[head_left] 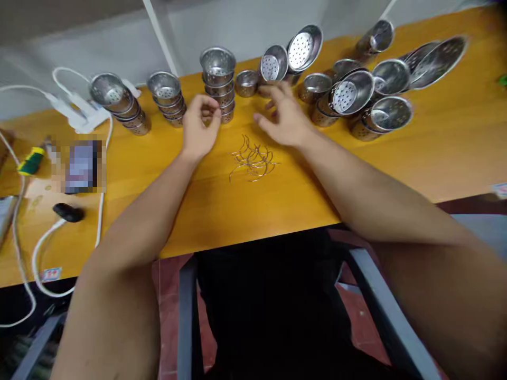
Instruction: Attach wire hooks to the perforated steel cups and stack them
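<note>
Orange surface (222, 221) carries wires (255, 161); beyond them the left hand (200, 126) half-curls, contents unclear, the right hand (285, 116) spreads loosely, seemingly empty; a careless bump could topple stacked cups (218, 71).

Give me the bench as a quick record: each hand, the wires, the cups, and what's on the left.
Left hand: fingers curled, beside a cup stack; grip unclear
Right hand: fingers spread, near the small cup; contact unclear
Wires: curved, loose tangle on the table, between the forearms
Cups: metal, perforated, many nested, along the back and to the right
Left side: power strip, white cables
</note>
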`<state>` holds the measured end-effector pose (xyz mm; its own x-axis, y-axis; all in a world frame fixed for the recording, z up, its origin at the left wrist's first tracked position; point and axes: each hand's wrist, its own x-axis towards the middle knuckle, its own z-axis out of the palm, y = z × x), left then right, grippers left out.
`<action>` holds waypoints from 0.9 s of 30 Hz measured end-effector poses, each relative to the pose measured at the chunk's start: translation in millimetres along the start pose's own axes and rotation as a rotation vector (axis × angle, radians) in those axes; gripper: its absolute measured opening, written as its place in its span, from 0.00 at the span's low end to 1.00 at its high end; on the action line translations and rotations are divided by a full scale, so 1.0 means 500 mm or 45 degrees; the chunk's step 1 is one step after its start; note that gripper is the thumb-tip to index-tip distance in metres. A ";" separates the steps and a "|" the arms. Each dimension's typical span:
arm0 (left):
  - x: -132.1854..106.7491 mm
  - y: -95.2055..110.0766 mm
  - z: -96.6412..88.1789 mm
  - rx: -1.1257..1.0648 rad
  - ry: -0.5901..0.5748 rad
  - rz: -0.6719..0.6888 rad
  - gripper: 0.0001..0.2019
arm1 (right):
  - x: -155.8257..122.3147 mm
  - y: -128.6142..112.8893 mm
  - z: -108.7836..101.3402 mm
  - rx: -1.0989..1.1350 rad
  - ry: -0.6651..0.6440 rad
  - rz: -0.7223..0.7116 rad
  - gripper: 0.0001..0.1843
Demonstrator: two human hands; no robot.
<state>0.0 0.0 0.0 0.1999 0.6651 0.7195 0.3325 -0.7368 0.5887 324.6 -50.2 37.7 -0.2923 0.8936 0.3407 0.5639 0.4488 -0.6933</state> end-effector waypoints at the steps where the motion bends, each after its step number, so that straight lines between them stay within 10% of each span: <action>1: -0.006 0.007 0.006 0.032 -0.083 0.005 0.35 | 0.007 0.015 -0.013 -0.026 0.014 -0.004 0.54; 14: -0.030 0.010 0.012 0.155 -0.338 -0.047 0.22 | 0.049 0.115 0.001 -0.194 0.034 -0.255 0.52; 20: -0.038 0.012 0.013 0.167 -0.354 0.009 0.21 | 0.035 0.043 -0.013 -0.187 0.090 -0.401 0.48; 27: -0.034 0.049 0.013 0.168 -0.285 -0.069 0.54 | -0.017 -0.084 0.008 0.037 0.084 -0.561 0.39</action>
<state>10.8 -28.3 -0.2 0.3728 0.7242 0.5801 0.4624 -0.6870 0.5605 300.2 -76.7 61.3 -0.4497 0.6164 0.6465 0.3743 0.7872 -0.4902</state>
